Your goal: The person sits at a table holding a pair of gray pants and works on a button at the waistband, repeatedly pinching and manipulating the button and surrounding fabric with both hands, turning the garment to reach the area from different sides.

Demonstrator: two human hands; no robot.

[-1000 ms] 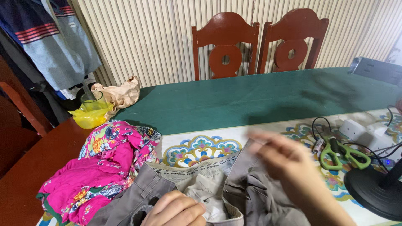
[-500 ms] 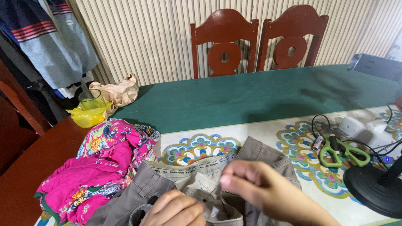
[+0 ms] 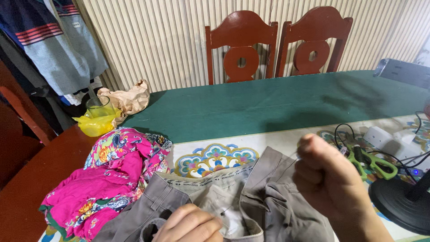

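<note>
Grey trousers (image 3: 251,201) under left hand (image 3: 190,224); right hand (image 3: 327,179) fisted.

Soft daylight — sharp (edges stretched)

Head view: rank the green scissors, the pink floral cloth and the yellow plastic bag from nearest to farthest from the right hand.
From the right hand:
1. Green scissors, just to its right, beside the black cables.
2. Pink floral cloth, across the grey trousers on the left.
3. Yellow plastic bag, far left, at the table's back corner by the glass.
</note>
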